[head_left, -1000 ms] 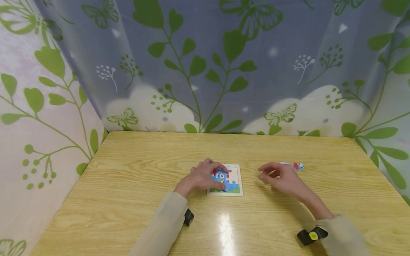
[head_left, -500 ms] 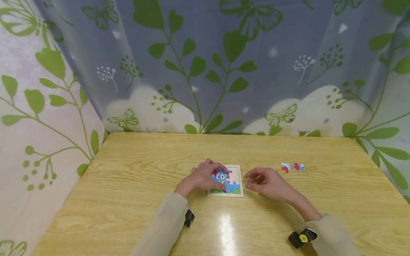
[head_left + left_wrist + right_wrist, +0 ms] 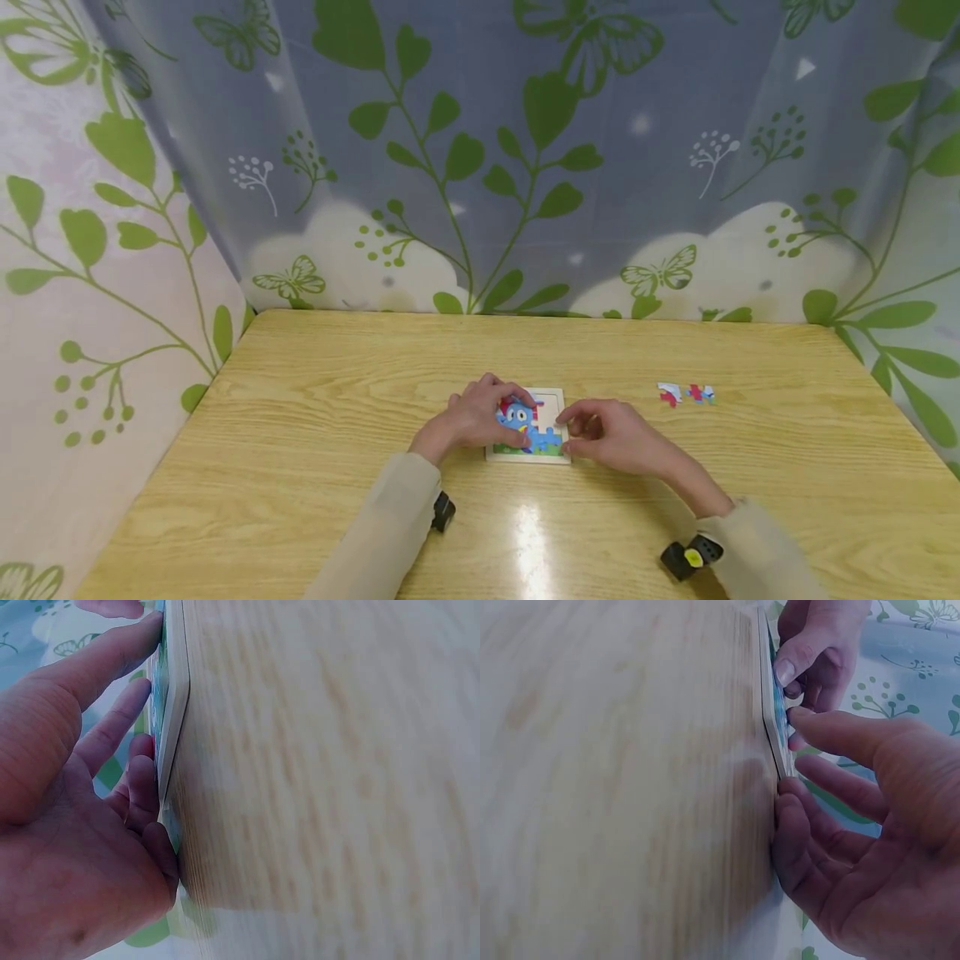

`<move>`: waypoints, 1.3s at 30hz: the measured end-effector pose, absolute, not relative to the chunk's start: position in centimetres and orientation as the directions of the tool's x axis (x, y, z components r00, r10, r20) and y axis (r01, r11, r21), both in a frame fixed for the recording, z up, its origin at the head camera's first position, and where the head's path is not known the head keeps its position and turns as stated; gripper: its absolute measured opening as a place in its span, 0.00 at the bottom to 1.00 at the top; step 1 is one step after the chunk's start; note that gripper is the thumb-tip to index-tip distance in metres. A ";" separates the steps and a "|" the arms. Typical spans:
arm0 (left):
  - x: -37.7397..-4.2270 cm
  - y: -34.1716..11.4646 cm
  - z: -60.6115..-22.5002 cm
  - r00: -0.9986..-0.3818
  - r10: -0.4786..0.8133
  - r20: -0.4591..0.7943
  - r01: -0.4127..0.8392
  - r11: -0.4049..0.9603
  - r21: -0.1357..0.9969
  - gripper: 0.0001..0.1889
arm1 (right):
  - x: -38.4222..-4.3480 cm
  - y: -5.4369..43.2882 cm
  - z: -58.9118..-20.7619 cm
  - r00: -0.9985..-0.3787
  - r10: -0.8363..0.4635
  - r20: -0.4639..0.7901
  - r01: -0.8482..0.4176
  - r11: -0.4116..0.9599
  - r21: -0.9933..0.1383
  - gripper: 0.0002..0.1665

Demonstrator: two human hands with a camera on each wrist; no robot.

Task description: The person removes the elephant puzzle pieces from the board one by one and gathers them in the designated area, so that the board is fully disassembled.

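A small square jigsaw puzzle (image 3: 553,401) with a pale wooden frame lies flat on the table, showing a blue cartoon character with big eyes. Bare backing shows at its upper right. My left hand (image 3: 480,412) rests over the puzzle's left part, thumb and fingers spread on the pieces and covering some of them. In the left wrist view, fingertips touch the face of the puzzle (image 3: 176,682). My right hand (image 3: 618,437) is at the right edge, its thumb on the lower right of the picture and its other fingers beside the frame; no loose piece shows in it.
Two loose jigsaw pieces, one white and red (image 3: 670,393) and one red, white and blue (image 3: 701,393), lie on the wooden table (image 3: 337,375) to the right. A leaf-patterned curtain (image 3: 480,167) stands along the table's back edge.
My right hand has moved left from near the loose pieces to the puzzle's right edge and now touches it, uncovering the pieces. The left hand stays in place.
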State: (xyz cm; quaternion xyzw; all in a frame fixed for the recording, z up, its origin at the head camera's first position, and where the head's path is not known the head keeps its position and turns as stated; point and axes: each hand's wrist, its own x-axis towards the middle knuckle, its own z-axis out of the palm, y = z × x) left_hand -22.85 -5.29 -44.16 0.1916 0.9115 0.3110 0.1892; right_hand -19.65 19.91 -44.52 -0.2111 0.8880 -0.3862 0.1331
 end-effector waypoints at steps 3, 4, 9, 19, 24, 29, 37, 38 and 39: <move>-22.8 -5.3 -44.1 -0.854 0.470 -0.225 0.235 0.732 0.639 0.24 | -19.6 19.7 -44.6 -0.865 -0.497 -0.066 -0.292 0.606 -0.740 0.18; -22.8 -5.3 -44.1 -0.853 0.471 -0.224 0.236 0.733 0.638 0.24 | -19.6 19.6 -44.7 -0.861 -0.504 -0.063 -0.299 0.603 -0.740 0.19; -22.9 -5.2 -44.1 -0.853 0.469 -0.228 0.233 0.734 0.638 0.24 | -19.6 19.4 -44.7 -0.851 -0.524 -0.035 -0.341 0.602 -0.722 0.18; -23.0 -5.2 -44.2 -0.854 0.466 -0.230 0.231 0.737 0.635 0.24 | -19.5 19.0 -44.4 -0.859 -0.511 -0.028 -0.360 0.640 -0.679 0.17; -23.0 -5.1 -44.2 -0.855 0.464 -0.232 0.231 0.741 0.631 0.24 | -19.5 18.8 -44.4 -0.861 -0.508 -0.039 -0.352 0.648 -0.675 0.16; -22.9 -5.1 -44.0 -0.854 0.464 -0.234 0.233 0.745 0.624 0.24 | -19.6 18.6 -44.3 -0.863 -0.503 -0.057 -0.337 0.655 -0.676 0.16; -22.9 -5.1 -44.0 -0.855 0.462 -0.235 0.227 0.741 0.632 0.24 | -19.6 18.4 -44.2 -0.870 -0.487 -0.075 -0.298 0.641 -0.707 0.15; -22.9 -5.1 -44.0 -0.855 0.462 -0.235 0.226 0.741 0.632 0.24 | -19.6 18.4 -44.2 -0.871 -0.485 -0.077 -0.292 0.638 -0.713 0.15; -22.9 -5.1 -44.0 -0.855 0.462 -0.235 0.226 0.741 0.633 0.24 | -19.6 18.3 -44.2 -0.872 -0.483 -0.080 -0.285 0.635 -0.718 0.15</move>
